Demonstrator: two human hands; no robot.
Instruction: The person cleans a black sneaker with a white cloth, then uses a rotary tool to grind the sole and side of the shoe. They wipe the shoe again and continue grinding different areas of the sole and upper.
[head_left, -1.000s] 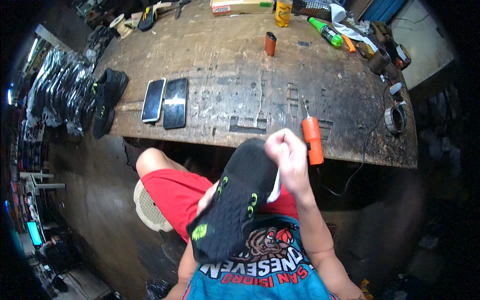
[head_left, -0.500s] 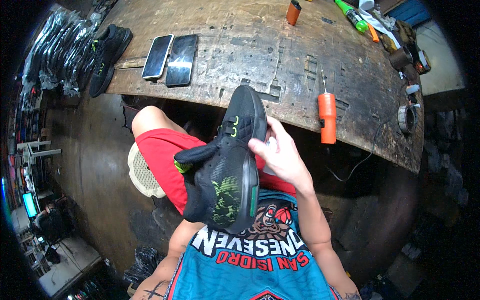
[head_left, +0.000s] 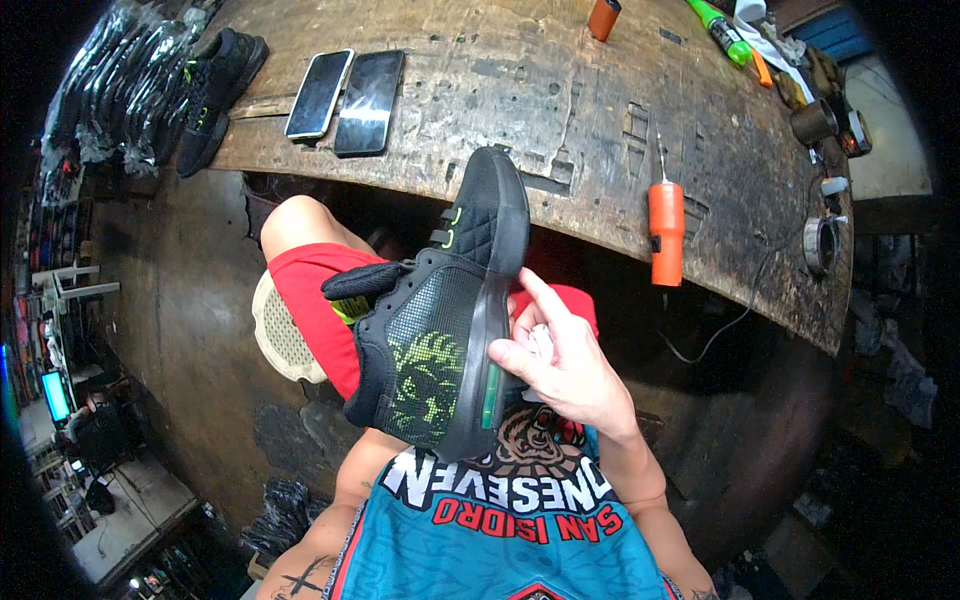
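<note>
A black high-top sneaker (head_left: pixel 430 330) with lime-green patterning and a thick black sole stands across my lap, toe pointing at the bench and its side turned up. My right hand (head_left: pixel 570 370) is by the sole's edge at the midfoot. Its thumb lies near the green strip in the sole, the index finger reaches toward the forefoot, and a small white crumpled wad (head_left: pixel 541 343) sits in the curled fingers. Whether the wad is cloth or paper, I cannot tell. My left arm (head_left: pixel 368 462) runs up behind the heel; the shoe hides that hand and its fingers.
On the worn wooden bench (head_left: pixel 480 90) lie two phones (head_left: pixel 368 103), an orange-handled tool (head_left: pixel 666 235) with a thin metal shaft and cord, and an orange cylinder (head_left: pixel 603 20). Another black sneaker (head_left: pixel 220 100) rests at the left end, beside plastic-wrapped items (head_left: pixel 130 90).
The sneaker has tipped so its side shows more fully, with the toe a little higher in view. My right hand has slid from the forefoot back along the sole toward the midfoot.
</note>
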